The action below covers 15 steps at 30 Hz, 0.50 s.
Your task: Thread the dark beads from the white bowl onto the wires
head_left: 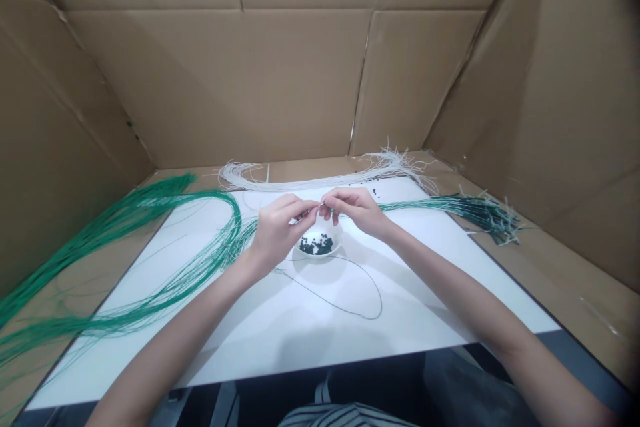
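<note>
My left hand [280,227] and my right hand [357,210] meet fingertip to fingertip above a small white bowl [320,255]. Both are closed in a pinch, and a thin pale end of cord shows between them. Whether a bead is in the fingers too is too small to tell. Small dark beads [316,244] lie in the bowl. Below the bowl a single thin green cord [381,300] curves in a loose loop on the white board; where its ends run is partly hidden by my left hand.
A long bundle of green cords [165,300] curls across the left side. To the right lies a bundle with dark, pale-tipped ends [483,213]. White cords [310,181] stretch along the back, near several loose beads [376,192]. Cardboard walls [300,80] enclose the white board [420,327].
</note>
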Available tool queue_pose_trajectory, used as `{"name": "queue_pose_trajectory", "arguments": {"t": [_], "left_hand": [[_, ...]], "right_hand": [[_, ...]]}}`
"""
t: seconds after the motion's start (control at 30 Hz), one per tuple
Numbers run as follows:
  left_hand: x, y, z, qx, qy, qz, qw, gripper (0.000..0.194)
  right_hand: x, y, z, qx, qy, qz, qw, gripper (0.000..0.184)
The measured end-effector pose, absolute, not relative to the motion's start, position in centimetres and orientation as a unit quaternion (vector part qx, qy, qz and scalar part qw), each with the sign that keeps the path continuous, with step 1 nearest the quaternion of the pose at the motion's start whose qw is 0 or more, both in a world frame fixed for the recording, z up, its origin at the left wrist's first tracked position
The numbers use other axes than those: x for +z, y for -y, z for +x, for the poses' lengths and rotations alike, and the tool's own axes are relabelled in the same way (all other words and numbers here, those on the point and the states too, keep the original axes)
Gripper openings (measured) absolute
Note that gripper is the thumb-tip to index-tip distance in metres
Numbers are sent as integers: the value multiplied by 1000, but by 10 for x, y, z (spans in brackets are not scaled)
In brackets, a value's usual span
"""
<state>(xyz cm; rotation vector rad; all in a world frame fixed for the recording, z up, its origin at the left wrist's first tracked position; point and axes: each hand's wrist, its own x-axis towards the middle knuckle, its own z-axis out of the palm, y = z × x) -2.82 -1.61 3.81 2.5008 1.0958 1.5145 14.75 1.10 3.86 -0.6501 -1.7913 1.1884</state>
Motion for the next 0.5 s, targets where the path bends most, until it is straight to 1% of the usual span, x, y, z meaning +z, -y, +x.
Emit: {"name": "queue_pose_trajectory", "arguments": {"t": [0.3, 0.5], "left_hand": [[36, 13, -29, 489, -340, 803, -15, 12], [36, 11, -30, 492, -305, 812, -73, 11]], "right_hand": [[37, -9, 148, 420, 746, -279, 434, 22], [36, -10, 147, 403, 751, -288, 436, 23]]}}
